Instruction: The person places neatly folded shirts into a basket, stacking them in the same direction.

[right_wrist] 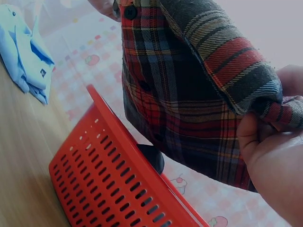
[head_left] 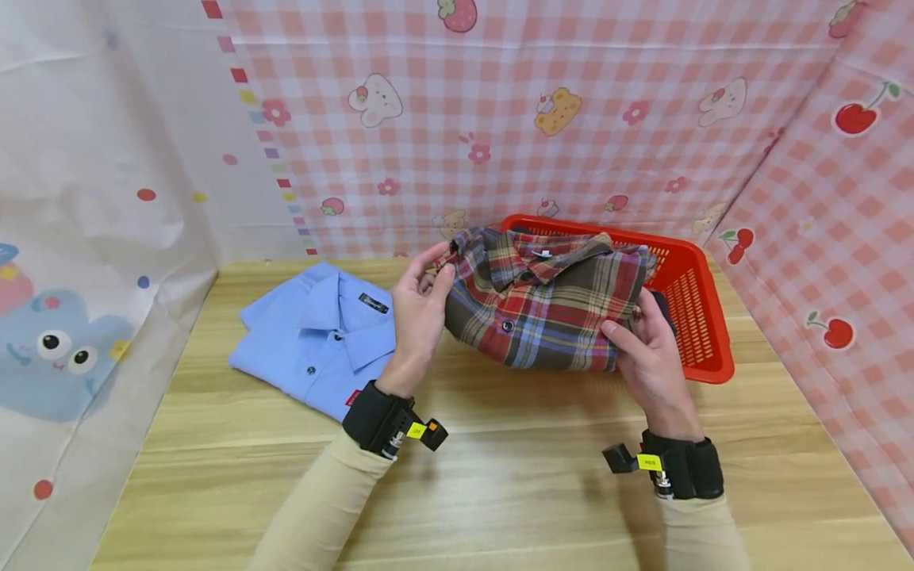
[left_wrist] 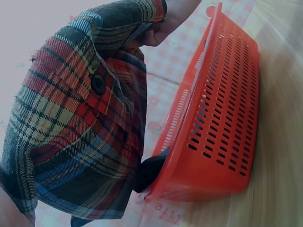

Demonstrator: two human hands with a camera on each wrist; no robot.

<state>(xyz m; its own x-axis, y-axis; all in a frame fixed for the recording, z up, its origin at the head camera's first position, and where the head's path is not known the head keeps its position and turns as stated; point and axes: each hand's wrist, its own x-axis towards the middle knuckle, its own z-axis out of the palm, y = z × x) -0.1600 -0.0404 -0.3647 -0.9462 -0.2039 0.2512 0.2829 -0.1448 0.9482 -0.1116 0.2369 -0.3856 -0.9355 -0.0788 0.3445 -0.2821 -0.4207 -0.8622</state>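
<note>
A folded plaid shirt point(head_left: 550, 309) in red, dark and cream checks is held up above the table, its collar toward the wall. My left hand point(head_left: 421, 305) pinches its left corner near the shoulder between thumb and fingers. At the other side my right hand point(head_left: 648, 361) grips the shirt edge, thumb on top and fingers beneath. In the right wrist view the right hand point(right_wrist: 279, 161) holds a bunched part of the plaid cloth point(right_wrist: 251, 71). The shirt overlaps the red basket point(head_left: 714, 317) in the head view. Dark cloth point(left_wrist: 152, 170) shows at the basket's rim.
Left of the hands, a folded light blue shirt point(head_left: 286, 353) with a dark collar label lies on the wooden table point(head_left: 514, 492). The basket stands near the back right. Patterned pink checked sheets point(head_left: 428, 159) hang along the back and right sides.
</note>
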